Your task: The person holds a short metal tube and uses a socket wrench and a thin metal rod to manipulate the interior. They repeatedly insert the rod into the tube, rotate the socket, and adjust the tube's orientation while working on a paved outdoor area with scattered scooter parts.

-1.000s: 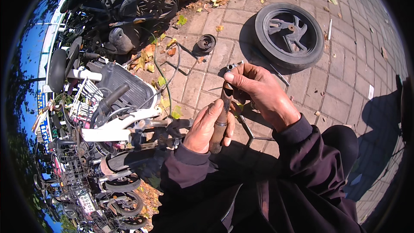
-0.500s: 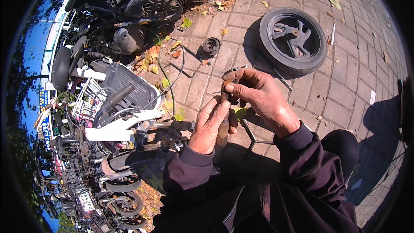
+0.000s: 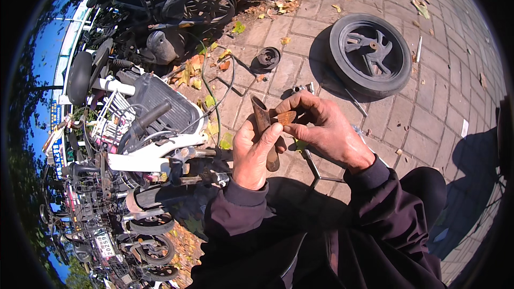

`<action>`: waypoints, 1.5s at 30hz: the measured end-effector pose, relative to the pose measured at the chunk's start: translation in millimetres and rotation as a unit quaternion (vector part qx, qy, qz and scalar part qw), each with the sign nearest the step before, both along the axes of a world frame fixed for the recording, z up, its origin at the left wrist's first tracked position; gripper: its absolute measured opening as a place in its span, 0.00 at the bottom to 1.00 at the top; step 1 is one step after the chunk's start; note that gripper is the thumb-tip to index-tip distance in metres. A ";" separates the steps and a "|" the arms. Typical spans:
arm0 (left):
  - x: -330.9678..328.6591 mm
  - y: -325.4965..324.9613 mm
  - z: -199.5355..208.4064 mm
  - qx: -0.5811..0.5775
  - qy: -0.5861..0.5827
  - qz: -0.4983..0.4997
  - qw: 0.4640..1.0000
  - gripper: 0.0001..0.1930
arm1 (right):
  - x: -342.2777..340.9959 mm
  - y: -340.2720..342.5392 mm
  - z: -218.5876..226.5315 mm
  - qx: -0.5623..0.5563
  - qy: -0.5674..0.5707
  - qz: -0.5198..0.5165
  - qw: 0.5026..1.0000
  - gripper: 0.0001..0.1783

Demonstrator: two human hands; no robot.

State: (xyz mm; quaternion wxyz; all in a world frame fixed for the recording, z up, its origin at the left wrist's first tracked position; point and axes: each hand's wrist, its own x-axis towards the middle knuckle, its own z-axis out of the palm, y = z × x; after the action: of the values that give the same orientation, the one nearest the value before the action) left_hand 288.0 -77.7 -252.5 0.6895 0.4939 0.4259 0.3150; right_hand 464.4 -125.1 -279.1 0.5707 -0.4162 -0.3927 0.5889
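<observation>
My left hand (image 3: 249, 152) is wrapped round a rusty metal tube (image 3: 260, 111), held tilted with its hollow upper end showing. Between the thumb and fingers of my right hand (image 3: 336, 135) is a small, flat, rust-brown piece (image 3: 287, 118). It lies close against the side of the tube, beside my left thumb; whether the two touch I cannot tell. Small silvery metal parts (image 3: 306, 88) show just past my right fingers. Below my hands, a bent metal bar (image 3: 312, 167) rests on the paving.
A black spoked wheel with its tyre (image 3: 342, 67) lies flat at the far right, a thin metal rod (image 3: 355, 101) beside it. A round dark metal part (image 3: 269, 58) sits on the bricks. To the left are a white scooter frame (image 3: 138, 162), cables and several scooters.
The tube has tilted, so its open top now shows. My right hand has moved off the tube's end to its side, and the brown piece has come into clear view.
</observation>
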 end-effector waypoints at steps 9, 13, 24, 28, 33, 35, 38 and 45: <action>-4.4 1.1 2.1 0.013 0.018 0.035 0.999 0.19 | -5.1 2.4 -0.8 0.020 -0.040 -0.028 0.999 0.19; -4.7 1.2 -0.8 0.016 -0.001 0.043 0.999 0.19 | -6.0 2.3 -3.6 -0.006 -0.010 -0.017 1.000 0.17; -18.6 3.9 -4.2 0.014 -0.119 -0.018 0.993 0.18 | -4.8 0.9 18.8 0.055 -0.001 -0.031 0.998 0.16; -27.0 5.6 -5.5 0.047 -0.175 -0.054 0.982 0.20 | -4.7 -3.4 29.0 0.062 0.049 -0.004 0.997 0.17; -31.5 12.8 -0.7 0.217 -0.139 -0.056 0.965 0.21 | -4.6 -7.0 30.9 0.044 0.228 0.034 0.972 0.18; -31.4 21.7 2.0 0.358 -0.090 -0.085 0.926 0.21 | -3.9 -6.4 27.8 0.036 0.210 0.040 0.976 0.18; -31.3 29.3 5.0 0.406 -0.052 -0.086 0.908 0.21 | -5.9 -3.7 21.6 0.023 0.213 0.046 0.976 0.18; -32.1 28.9 7.2 0.453 -0.006 -0.073 0.889 0.24 | -11.5 0.5 13.9 -0.019 0.191 0.048 0.980 0.18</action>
State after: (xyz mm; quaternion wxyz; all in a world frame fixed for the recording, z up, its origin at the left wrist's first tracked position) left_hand 255.9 -48.8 -245.3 0.4149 0.7804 0.1956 0.4250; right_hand 452.8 -124.6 -265.3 0.5978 -0.2877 -0.2848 0.6919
